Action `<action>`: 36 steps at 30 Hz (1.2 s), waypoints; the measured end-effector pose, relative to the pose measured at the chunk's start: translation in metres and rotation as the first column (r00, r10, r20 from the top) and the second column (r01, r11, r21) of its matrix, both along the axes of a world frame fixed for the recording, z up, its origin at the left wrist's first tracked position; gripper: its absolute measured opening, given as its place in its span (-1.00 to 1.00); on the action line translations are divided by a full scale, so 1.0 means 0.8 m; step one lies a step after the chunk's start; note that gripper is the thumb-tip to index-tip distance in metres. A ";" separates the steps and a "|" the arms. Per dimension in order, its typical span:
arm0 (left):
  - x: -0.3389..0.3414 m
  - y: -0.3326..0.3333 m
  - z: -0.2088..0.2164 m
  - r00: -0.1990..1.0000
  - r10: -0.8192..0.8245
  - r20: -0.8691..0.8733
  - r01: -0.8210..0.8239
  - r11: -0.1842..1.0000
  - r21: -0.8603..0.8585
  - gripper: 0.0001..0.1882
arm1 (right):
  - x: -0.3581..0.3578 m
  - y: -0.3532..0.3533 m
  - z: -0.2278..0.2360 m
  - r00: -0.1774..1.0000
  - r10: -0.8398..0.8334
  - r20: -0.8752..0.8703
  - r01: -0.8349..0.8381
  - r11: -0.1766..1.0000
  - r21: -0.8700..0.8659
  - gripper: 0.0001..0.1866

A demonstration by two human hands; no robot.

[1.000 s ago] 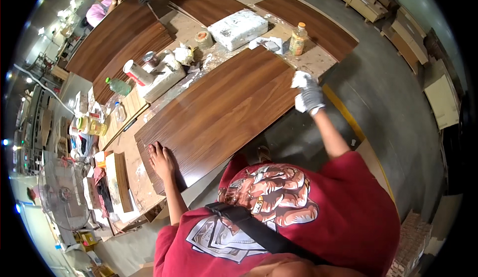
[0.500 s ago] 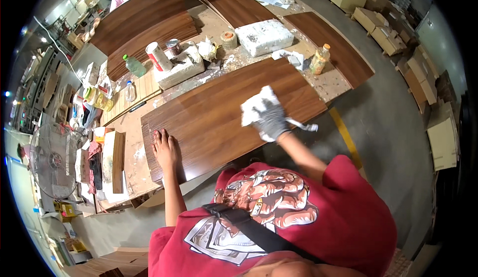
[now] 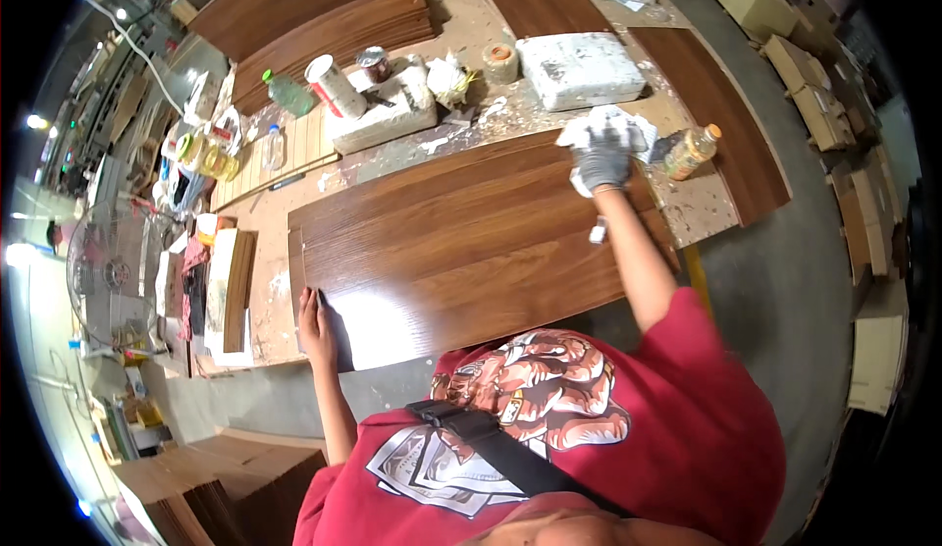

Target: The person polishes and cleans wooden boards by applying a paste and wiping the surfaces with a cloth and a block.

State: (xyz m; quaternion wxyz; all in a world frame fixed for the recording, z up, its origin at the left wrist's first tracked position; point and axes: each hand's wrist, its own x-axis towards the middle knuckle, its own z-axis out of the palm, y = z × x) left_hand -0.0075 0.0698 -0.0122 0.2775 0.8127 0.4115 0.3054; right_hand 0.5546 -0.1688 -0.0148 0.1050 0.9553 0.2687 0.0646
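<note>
A brown wood-grain board (image 3: 461,242) lies flat across the workbench in front of me. My right hand (image 3: 602,161), in a grey glove, presses a crumpled white cloth (image 3: 581,136) onto the board near its far right corner. Part of the cloth is hidden under the palm. At the board's left end, close to the front corner, rests my bare left hand (image 3: 316,328), fingers stretched out along the edge and holding nothing. Just right of the gloved hand stands a bottle with an orange cap (image 3: 695,152).
Behind the board are a white wrapped block (image 3: 581,71), a tape-like roll (image 3: 500,63), a white-and-red can (image 3: 336,87) and a green bottle (image 3: 287,93). More brown boards (image 3: 334,41) are stacked beyond. A fan (image 3: 116,273) stands left; cartons (image 3: 814,95) line the right.
My right hand has moved with the cloth from the board's middle right to its far right corner. My left hand has slid slightly toward the front corner. The view has shifted.
</note>
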 end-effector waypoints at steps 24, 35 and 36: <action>-0.023 -0.163 -0.019 0.928 0.188 0.322 0.109 0.690 -0.716 -0.59 | -0.248 0.220 0.016 0.683 0.709 -0.178 -0.608 0.686 0.400 -0.38; 0.035 -0.124 -0.017 0.934 -0.002 0.356 0.303 0.531 -0.792 -0.73 | -0.348 0.235 -0.001 0.366 0.921 -0.136 -0.830 0.389 0.400 -0.39; 0.033 -0.117 -0.020 0.928 -0.006 0.373 0.329 0.486 -0.810 -0.72 | -0.366 0.210 0.009 0.274 0.937 -0.214 -0.843 0.342 0.416 -0.41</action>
